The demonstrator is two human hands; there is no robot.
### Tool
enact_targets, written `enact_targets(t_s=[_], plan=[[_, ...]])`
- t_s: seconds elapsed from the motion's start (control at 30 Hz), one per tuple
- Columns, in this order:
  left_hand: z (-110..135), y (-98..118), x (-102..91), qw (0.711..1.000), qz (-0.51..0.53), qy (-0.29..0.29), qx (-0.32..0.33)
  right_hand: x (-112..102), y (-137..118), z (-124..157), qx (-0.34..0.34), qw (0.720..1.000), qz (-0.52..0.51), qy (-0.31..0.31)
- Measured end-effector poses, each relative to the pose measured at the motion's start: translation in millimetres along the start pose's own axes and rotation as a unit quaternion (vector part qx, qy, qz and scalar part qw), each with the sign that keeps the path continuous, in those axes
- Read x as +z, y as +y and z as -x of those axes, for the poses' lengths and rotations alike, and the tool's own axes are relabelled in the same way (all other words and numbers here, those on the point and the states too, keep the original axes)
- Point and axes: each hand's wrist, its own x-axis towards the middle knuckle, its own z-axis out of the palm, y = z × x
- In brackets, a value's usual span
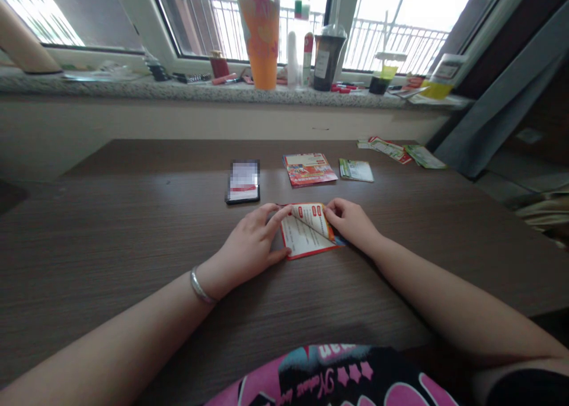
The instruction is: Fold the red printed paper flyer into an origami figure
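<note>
A printed leaflet (306, 240) with a red border lies on the table between my hands. Its upper right part is folded over along a diagonal, and a bit of blue shows at the right edge. My left hand (252, 240) rests along the left side, fingers spread, with the index finger on the upper left and the thumb by the lower left corner. At the upper right, my right hand (353, 221) pinches the folded flap between thumb and curled fingers.
Beyond the leaflet lie a phone (243, 181), a stack of red leaflets (310, 170) and a small stack of green-white cards (356, 170). More papers (395, 151) are scattered at the back right. Cups, including a tall orange drink (262, 44), line the windowsill (186, 95).
</note>
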Motion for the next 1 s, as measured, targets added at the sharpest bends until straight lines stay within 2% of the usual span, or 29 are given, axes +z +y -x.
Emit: enact_targets(t_s=[0.2,0.43,0.57,0.73,0.9,1.0], plan=[[1,-4,3.5,0.998,-0.025,-0.023,0.05,-3,16,-11,0.04,0.999,0.013,0.016],[-1,-9,8.2,0.989,-0.02,-0.045,0.138,-10,22,-15,0.046,0.996,0.071,0.017],[-1,-8,5.3,0.986,0.003,-0.071,0.149,-10,24,-16,0.04,0.994,0.1,0.017],[-3,-5,-0.9,0.986,0.007,-0.071,0.15,-9,22,-15,0.024,0.992,0.12,0.028],[-3,-3,-2.6,0.986,-0.003,-0.064,0.153,-6,19,-12,0.011,0.996,0.071,0.044],[-4,-3,-2.8,0.985,-0.011,-0.057,0.165,-4,15,-8,-0.041,0.997,0.018,0.061]])
